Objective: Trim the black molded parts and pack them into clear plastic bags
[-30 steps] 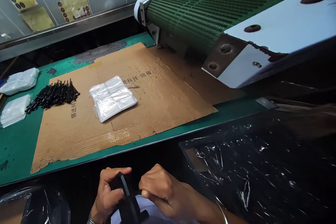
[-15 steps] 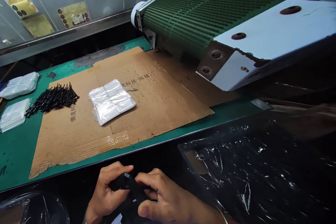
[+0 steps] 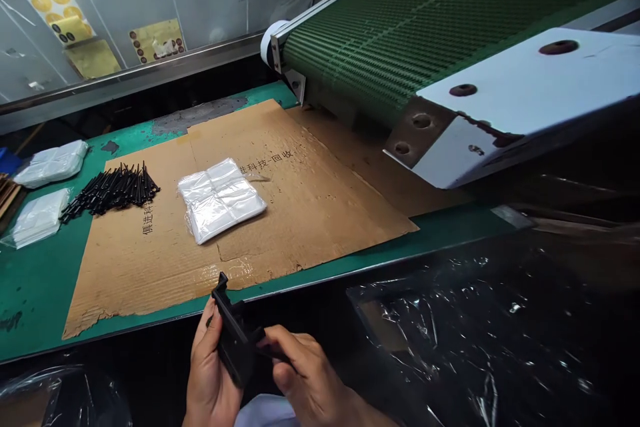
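My left hand grips a black plastic part, which stands tilted with its upper tip above the bench edge. My right hand pinches a thin black arm projecting sideways from that part. The fingers hide part of the piece. Beyond the bench edge, a pile of black plastic pins lies on a cardboard sheet, near a stack of clear plastic bags.
A green conveyor belt with a white bolted frame overhangs the bench's far right. Black plastic sheeting lines a bin at lower right. White bagged packs lie on the green bench at left.
My hands have moved apart, and the black part now stands more upright, held lower in my left hand. The view has shifted slightly, moving the bench scene right and down.
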Tool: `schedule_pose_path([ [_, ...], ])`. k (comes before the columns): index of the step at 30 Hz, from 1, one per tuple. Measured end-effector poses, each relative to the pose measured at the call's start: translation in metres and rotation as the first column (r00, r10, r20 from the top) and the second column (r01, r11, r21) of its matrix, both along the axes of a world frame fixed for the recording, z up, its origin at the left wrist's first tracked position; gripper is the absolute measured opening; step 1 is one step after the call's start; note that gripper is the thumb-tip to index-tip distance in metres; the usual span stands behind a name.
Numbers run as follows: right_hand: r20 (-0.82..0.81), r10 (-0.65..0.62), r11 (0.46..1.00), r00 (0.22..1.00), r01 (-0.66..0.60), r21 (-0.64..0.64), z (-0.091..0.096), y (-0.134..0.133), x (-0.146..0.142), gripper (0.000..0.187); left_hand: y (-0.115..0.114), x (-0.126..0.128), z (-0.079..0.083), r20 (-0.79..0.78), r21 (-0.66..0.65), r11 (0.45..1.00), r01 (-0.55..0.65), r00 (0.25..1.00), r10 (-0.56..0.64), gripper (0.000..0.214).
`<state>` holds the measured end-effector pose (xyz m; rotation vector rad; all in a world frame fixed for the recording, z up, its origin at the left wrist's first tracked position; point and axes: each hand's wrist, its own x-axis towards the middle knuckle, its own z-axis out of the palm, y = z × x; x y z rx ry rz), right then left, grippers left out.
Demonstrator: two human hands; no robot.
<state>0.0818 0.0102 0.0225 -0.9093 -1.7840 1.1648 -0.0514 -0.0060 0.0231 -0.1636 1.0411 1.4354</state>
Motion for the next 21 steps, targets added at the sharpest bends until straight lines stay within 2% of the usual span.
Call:
schedule_pose_path([
  [4, 0.046, -0.032, 0.998, 0.998, 0.029, 0.061, 0.006, 0.01, 0.012, 0.043, -0.001, -0.006, 0.003, -0.023, 0.093, 0.986, 0.138, 0.99, -0.137, 0.038],
  [10, 0.153, 0.071, 0.963, 0.986, -0.108, 0.248, 0.013, 0.025, 0.008, 0.043, -0.012, -0.002, -0.003, -0.058, 0.11, 0.954, 0.277, 0.96, -0.272, 0.044],
  [16, 0.316, 0.032, 0.901, 0.948, -0.164, 0.402, 0.005, 0.026, 0.007, 0.048, -0.012, -0.002, -0.002, -0.084, 0.078, 0.968, 0.238, 0.969, -0.231, 0.04],
  [21, 0.402, 0.071, 0.855, 0.913, -0.263, 0.446, 0.008, 0.01, 0.016, 0.052, -0.008, -0.006, -0.001, -0.044, 0.079, 0.971, 0.227, 0.974, -0.224, 0.035],
])
